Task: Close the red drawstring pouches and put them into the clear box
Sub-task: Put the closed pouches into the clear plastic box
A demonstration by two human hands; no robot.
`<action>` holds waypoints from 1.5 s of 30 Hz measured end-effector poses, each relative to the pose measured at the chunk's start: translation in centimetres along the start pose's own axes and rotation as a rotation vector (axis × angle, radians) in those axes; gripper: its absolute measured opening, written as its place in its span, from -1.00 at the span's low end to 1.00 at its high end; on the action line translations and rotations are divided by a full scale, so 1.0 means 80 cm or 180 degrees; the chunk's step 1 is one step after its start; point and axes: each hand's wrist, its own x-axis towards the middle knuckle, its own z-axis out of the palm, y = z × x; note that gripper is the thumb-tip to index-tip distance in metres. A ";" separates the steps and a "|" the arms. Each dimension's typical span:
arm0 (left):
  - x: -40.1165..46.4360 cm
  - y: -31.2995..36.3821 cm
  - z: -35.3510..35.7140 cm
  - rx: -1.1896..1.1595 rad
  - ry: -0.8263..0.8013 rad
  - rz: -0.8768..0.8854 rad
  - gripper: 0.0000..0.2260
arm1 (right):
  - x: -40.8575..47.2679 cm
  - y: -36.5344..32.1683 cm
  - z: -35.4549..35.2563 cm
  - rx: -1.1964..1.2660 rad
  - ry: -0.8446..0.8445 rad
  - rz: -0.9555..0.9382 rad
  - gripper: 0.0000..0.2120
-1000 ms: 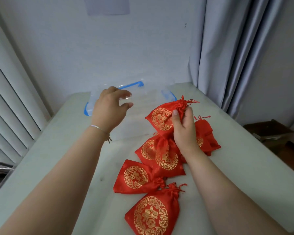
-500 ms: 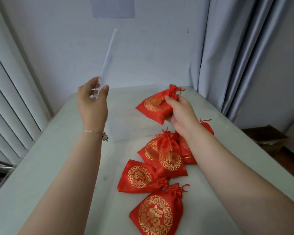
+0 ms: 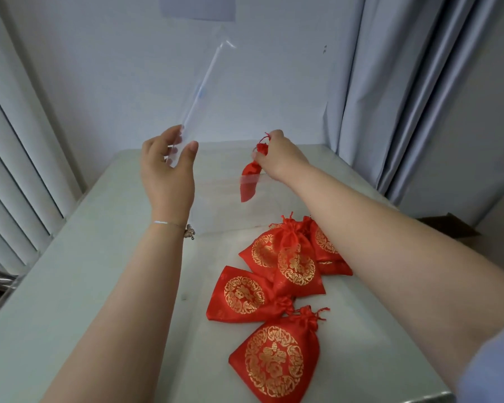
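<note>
A red drawstring pouch (image 3: 250, 181) hangs narrow and cinched at frame centre, its lower part behind the wall of the clear box (image 3: 230, 205). The box's clear lid (image 3: 204, 85) stands raised, upper centre. Five gold-printed red pouches (image 3: 275, 357) lie clustered, lower centre-right.

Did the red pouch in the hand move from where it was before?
Yes. The right hand carried the held pouch off the pile, away toward the wall, and it now hangs into the clear box.
</note>
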 end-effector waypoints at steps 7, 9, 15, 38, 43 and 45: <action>-0.002 0.000 -0.002 -0.0002 -0.0079 -0.0019 -0.76 | -0.100 0.049 0.000 0.0452 0.0121 -0.0937 -0.83; -0.001 0.001 -0.002 0.0024 -0.0064 -0.0012 -0.76 | -0.123 0.058 -0.003 0.0039 -0.1130 -0.0866 -0.62; 0.001 0.001 -0.004 0.0043 -0.0117 -0.0033 -0.75 | -0.126 0.075 -0.013 -0.0190 -0.2815 -0.0797 -0.20; 0.006 0.001 -0.008 -0.0076 -0.0161 -0.0167 -0.74 | -0.049 0.005 -0.109 0.1883 -0.0606 -0.0598 -0.74; 0.006 0.002 -0.005 -0.0051 -0.0172 -0.0159 -0.75 | 0.018 -0.015 -0.073 0.1948 0.0199 -0.0183 -0.69; 0.007 0.002 -0.005 -0.0062 -0.0150 -0.0178 -0.76 | 0.032 -0.021 -0.038 0.1903 0.0332 -0.0091 -0.65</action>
